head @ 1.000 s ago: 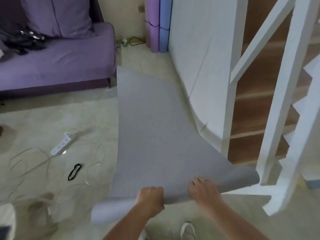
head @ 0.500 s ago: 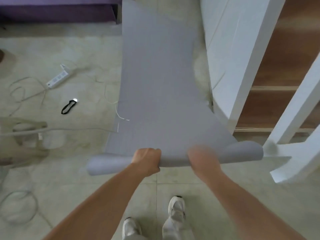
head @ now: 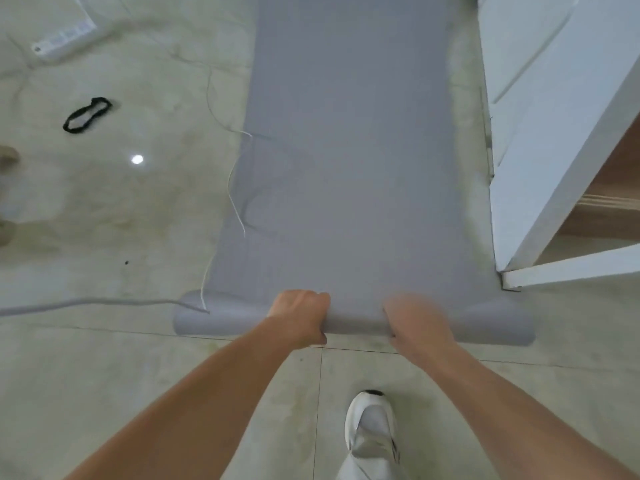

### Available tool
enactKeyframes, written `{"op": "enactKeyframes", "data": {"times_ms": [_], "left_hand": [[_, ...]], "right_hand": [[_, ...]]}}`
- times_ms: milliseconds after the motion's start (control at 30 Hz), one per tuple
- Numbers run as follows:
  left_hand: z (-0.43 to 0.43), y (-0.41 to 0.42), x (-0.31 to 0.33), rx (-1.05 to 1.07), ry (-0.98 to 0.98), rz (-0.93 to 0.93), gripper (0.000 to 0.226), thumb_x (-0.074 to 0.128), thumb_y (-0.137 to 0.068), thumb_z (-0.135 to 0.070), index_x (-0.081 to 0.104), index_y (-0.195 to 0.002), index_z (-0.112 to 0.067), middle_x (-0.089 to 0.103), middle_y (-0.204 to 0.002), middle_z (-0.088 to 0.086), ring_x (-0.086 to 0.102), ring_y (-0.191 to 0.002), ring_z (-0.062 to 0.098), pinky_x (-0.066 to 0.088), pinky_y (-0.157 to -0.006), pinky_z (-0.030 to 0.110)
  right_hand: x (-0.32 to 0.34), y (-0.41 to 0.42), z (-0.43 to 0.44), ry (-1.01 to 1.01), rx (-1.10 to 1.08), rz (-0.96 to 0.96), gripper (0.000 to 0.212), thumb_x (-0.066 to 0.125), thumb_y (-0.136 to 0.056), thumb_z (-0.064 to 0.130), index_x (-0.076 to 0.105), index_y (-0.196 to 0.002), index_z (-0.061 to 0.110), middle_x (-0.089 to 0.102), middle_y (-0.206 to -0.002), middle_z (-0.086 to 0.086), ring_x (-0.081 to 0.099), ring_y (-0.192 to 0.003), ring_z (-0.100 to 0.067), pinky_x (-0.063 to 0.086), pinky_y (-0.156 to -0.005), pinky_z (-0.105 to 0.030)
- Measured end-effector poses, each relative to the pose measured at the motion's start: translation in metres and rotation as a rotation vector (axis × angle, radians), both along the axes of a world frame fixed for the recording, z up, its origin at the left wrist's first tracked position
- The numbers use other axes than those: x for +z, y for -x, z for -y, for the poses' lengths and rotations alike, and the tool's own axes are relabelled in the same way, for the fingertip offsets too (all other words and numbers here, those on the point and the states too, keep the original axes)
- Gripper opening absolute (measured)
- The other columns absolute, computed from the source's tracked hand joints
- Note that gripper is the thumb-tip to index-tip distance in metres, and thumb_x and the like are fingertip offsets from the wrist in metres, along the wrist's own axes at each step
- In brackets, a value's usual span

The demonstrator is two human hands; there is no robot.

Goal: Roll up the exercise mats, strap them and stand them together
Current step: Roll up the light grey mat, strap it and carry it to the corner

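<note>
A grey exercise mat [head: 349, 161] lies flat on the pale tiled floor and runs away from me up the middle of the view. Its near end is curled over into a low roll [head: 221, 320] right in front of me. My left hand [head: 301, 317] grips that rolled edge left of centre, fingers curled over it. My right hand [head: 415, 320], blurred by motion, grips the same rolled edge just to the right. A black elastic strap [head: 86, 114] lies on the floor at the left, well apart from the mat.
A white stair post and panel [head: 540, 140] stand close along the mat's right edge. A white power strip [head: 64, 38] and thin cables [head: 235, 202] lie on the floor left of the mat. My white shoe [head: 370, 431] is behind the roll.
The mat's near end came down from a lifted sag to the floor and its curl tightened into a low roll. The view tilted down, dropping the sofa and the standing mats out of frame.
</note>
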State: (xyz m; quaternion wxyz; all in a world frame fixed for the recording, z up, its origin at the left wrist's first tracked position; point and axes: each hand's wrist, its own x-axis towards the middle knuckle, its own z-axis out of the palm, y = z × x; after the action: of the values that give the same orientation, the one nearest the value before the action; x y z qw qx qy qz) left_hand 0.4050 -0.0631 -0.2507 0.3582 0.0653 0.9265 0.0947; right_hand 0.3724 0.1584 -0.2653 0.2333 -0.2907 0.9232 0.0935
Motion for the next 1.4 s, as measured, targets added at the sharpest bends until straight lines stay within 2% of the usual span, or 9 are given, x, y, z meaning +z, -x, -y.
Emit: {"op": "enactKeyframes", "data": {"times_ms": [267,467,633,800,933,1033,1133,1267,1400], "left_hand": [[-0.02,-0.006,-0.123,-0.037,-0.142,0.057,0.058,0.079,-0.069,-0.059,0.045,-0.101,-0.024,0.06,-0.098,-0.003,0.051,-0.085,0.02,0.038,-0.07,0.033],[-0.007,-0.045,-0.156,-0.009,-0.218,0.116,0.057,0.075,-0.075,-0.058,0.047,-0.113,-0.025,0.059,-0.114,-0.001,0.055,-0.101,0.023,0.048,-0.087,0.038],[0.013,-0.05,-0.153,0.038,-0.25,0.01,0.05,0.063,-0.088,-0.057,0.045,-0.119,-0.023,0.055,-0.12,-0.002,0.05,-0.101,0.019,0.041,-0.087,0.033],[0.01,-0.044,-0.159,0.071,-0.228,0.064,0.039,0.057,-0.091,-0.059,0.049,-0.111,-0.026,0.062,-0.111,-0.002,0.05,-0.091,0.018,0.039,-0.078,0.032],[0.007,-0.059,-0.164,0.057,-0.228,0.01,0.038,0.054,-0.092,-0.06,0.05,-0.109,-0.026,0.055,-0.103,-0.006,0.047,-0.094,0.016,0.039,-0.08,0.033],[0.007,-0.065,-0.169,0.029,-0.236,-0.028,0.039,0.053,-0.092,-0.061,0.049,-0.11,-0.026,0.05,-0.104,-0.008,0.045,-0.097,0.014,0.039,-0.083,0.032],[0.009,-0.069,-0.174,-0.029,-0.257,-0.075,0.041,0.051,-0.093,-0.061,0.05,-0.112,-0.025,0.051,-0.112,-0.007,0.043,-0.106,0.014,0.038,-0.084,0.028],[0.007,-0.073,-0.174,-0.006,-0.247,-0.086,0.04,0.048,-0.094,-0.062,0.05,-0.113,-0.026,0.049,-0.114,-0.008,0.042,-0.108,0.014,0.039,-0.088,0.029],[0.0,-0.083,-0.174,0.039,-0.197,-0.145,0.042,0.051,-0.092,-0.062,0.048,-0.114,-0.026,0.051,-0.114,-0.007,0.046,-0.107,0.017,0.042,-0.087,0.032]], "right_hand": [[-0.112,-0.009,-0.028,-0.087,0.023,0.09,0.038,0.059,-0.087,0.041,0.048,-0.116,0.019,0.055,-0.119,0.0,0.055,-0.112,-0.023,0.042,-0.079,-0.033],[-0.143,-0.039,-0.034,-0.028,-0.063,0.264,0.062,0.06,-0.076,0.071,0.044,-0.111,0.023,0.056,-0.118,0.003,0.055,-0.109,-0.02,0.04,-0.082,-0.035],[-0.137,-0.021,-0.03,0.049,-0.143,0.3,0.077,0.03,-0.073,0.089,0.042,-0.111,0.024,0.053,-0.115,0.002,0.057,-0.105,-0.023,0.042,-0.084,-0.037],[-0.159,-0.034,-0.036,0.11,-0.03,0.033,0.086,0.001,-0.074,0.089,0.051,-0.097,0.024,0.049,-0.102,0.004,0.052,-0.098,-0.021,0.033,-0.083,-0.034],[-0.176,-0.055,-0.043,0.249,-0.077,-0.251,0.072,0.017,-0.083,0.086,0.056,-0.078,0.027,0.05,-0.082,0.006,0.051,-0.076,-0.02,0.035,-0.069,-0.033],[-0.183,-0.069,-0.05,0.294,-0.136,-0.278,0.066,0.023,-0.085,0.083,0.06,-0.083,0.028,0.053,-0.085,0.007,0.052,-0.077,-0.019,0.039,-0.07,-0.034],[-0.187,-0.07,-0.056,0.383,-0.179,-0.223,0.056,0.023,-0.095,0.068,0.062,-0.092,0.028,0.055,-0.092,0.009,0.055,-0.084,-0.019,0.032,-0.076,-0.032],[-0.191,-0.058,-0.047,0.41,-0.235,-0.245,0.041,0.032,-0.095,0.055,0.056,-0.086,0.023,0.057,-0.082,0.006,0.058,-0.077,-0.024,0.041,-0.072,-0.035],[-0.194,-0.071,-0.049,0.448,-0.235,-0.35,0.052,0.028,-0.099,0.059,0.053,-0.078,0.018,0.054,-0.078,0.002,0.053,-0.07,-0.025,0.043,-0.065,-0.037]]}}
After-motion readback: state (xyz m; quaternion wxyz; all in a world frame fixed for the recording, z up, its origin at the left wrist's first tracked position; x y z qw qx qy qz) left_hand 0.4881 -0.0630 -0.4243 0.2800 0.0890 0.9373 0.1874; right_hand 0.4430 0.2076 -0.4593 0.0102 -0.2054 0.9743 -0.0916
